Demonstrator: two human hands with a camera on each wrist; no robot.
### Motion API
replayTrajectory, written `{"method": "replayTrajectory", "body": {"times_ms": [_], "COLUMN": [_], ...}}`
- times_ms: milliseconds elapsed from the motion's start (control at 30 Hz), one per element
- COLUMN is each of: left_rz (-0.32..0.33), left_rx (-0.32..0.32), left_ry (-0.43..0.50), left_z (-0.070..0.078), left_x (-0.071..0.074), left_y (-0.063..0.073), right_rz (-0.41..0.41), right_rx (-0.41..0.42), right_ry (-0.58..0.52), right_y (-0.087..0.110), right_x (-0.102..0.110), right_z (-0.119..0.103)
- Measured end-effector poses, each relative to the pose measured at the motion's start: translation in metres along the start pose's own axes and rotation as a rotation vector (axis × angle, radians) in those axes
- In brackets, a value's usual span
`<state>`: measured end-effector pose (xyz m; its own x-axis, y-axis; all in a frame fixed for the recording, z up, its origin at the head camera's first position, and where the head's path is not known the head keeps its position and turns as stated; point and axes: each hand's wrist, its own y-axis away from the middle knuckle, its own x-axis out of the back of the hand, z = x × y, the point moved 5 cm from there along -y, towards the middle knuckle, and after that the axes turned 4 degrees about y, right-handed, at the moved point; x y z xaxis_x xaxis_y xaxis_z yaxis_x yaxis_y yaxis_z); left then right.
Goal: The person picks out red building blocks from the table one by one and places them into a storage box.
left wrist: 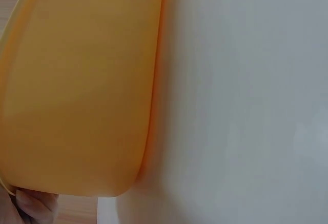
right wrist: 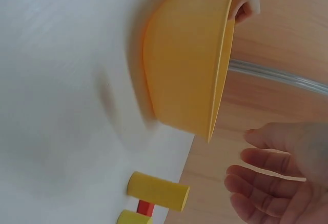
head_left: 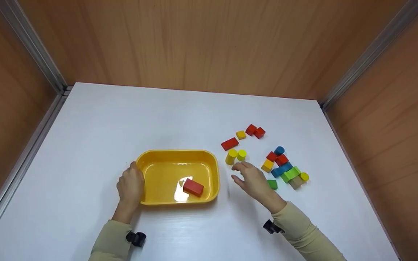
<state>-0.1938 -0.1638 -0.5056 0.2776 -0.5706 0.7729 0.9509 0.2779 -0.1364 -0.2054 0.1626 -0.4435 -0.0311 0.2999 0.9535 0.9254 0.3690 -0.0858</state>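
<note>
A yellow plastic tray (head_left: pixel 178 154) sits on the white table, with one red rectangular block (head_left: pixel 193 187) lying inside it. At its left end, my left hand (head_left: pixel 130 183) grips the rim; the fingers (left wrist: pixel 36 203) show at the tray's corner in the left wrist view. My right hand (head_left: pixel 254 181) is over the table to the right of the tray, with thumb and fingers apart and nothing between them. Nearest its fingertips stand a taller yellow cylinder (head_left: pixel 231 156) and a shorter yellow cylinder (head_left: pixel 242 155). A green block (head_left: pixel 272 184) is partly hidden beside this hand.
Behind the cylinders lie a red rectangular block (head_left: pixel 230 144), a yellow block (head_left: pixel 241 135) and two red cubes (head_left: pixel 255 131). Farther right is a cluster of several blocks, including a green one (head_left: pixel 290 174) and a blue one (head_left: pixel 281 169). Wooden panels (head_left: pixel 194 47) enclose the table.
</note>
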Motion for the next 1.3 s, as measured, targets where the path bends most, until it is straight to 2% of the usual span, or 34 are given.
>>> {"method": "replayTrajectory", "body": {"times_ms": [200,633,900,1167,1300], "left_rz": [0.033,0.021,0.027,0.035,0.031], "left_rx": [-0.041,-0.027,-0.027,-0.051,-0.041], "left_ry": [0.022,0.035,0.037,0.029,0.027], "left_z": [0.001,0.001,0.001,0.002,0.002], "left_x": [0.002,0.003,0.002,0.003,0.002], "left_y": [0.003,0.004,0.002,0.001,0.001], "right_rz": [0.025,0.077,0.061,0.116,0.122], "right_rx": [-0.093,-0.203,-0.315,-0.348,-0.402], "right_ry": [-0.031,-0.078,-0.110,-0.022,-0.005], "right_y": [-0.001,-0.006,-0.010,-0.011,-0.010], "right_x": [0.005,0.006,0.008,0.014,0.013], "right_z": [0.028,0.085,0.112,0.135,0.149]}}
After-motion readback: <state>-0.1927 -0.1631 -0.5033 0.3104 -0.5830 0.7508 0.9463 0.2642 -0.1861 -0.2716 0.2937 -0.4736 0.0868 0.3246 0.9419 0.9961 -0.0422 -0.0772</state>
